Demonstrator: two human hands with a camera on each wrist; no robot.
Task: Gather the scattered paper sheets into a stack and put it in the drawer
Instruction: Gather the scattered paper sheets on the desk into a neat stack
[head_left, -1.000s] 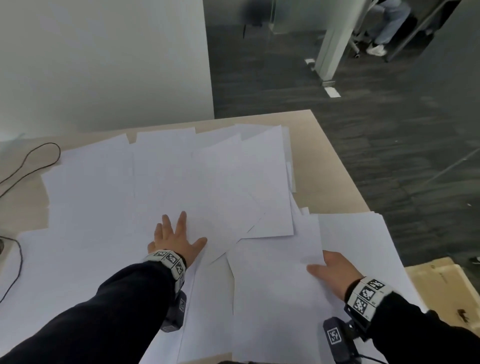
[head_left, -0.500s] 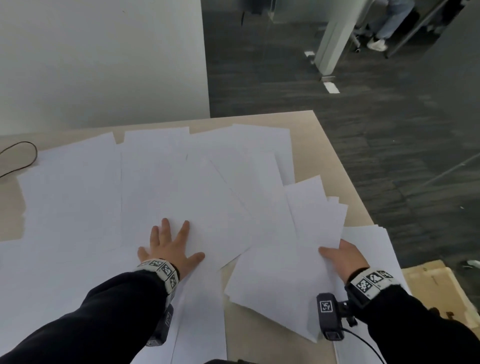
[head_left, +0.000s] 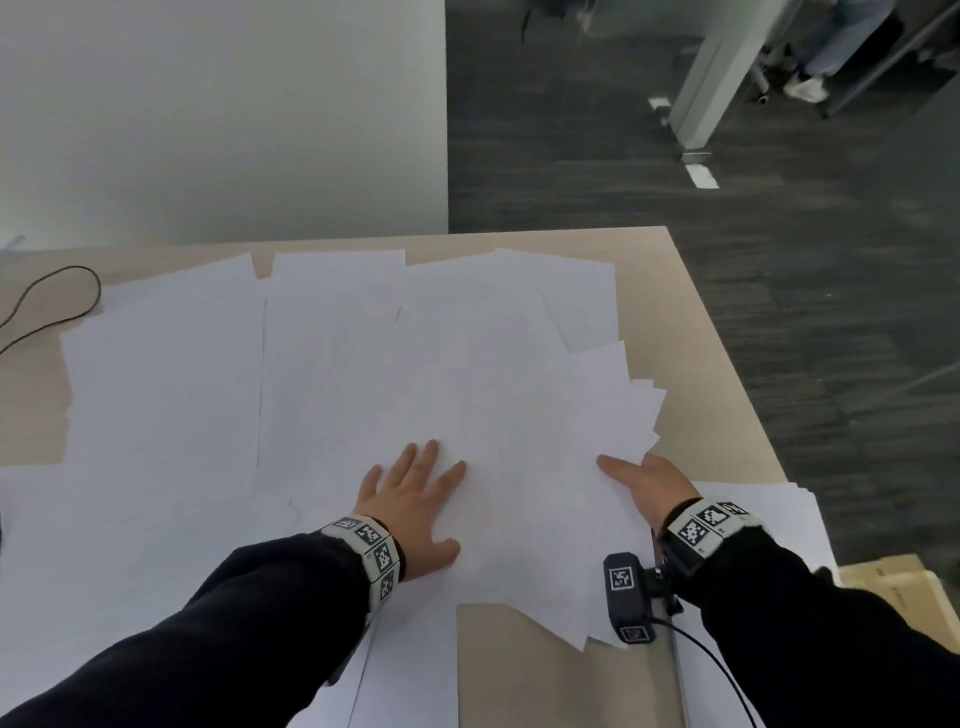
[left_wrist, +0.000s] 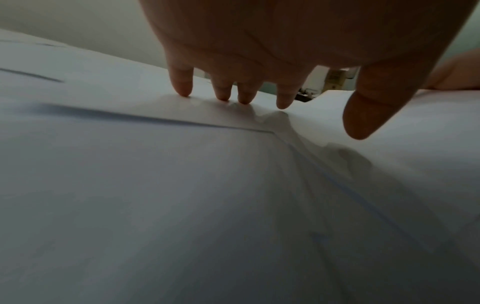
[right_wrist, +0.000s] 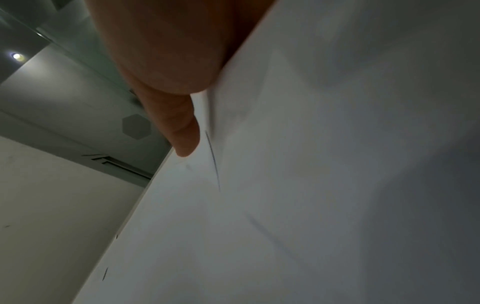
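I see my left hand (head_left: 413, 512) lying flat, fingers spread, pressing on the paper sheets (head_left: 332, 374) scattered over the table (head_left: 696, 332). Further right, my right hand (head_left: 647, 480) pinches a fanned bunch of sheets (head_left: 613, 415), thumb on top.

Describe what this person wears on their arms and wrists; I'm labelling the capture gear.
Both arms are in dark long sleeves. Each wrist carries a white band printed with black square tags, the left wristband and the right wristband. Below the right wrist hangs a black camera block bearing a tag, with a thin black cable trailing off.
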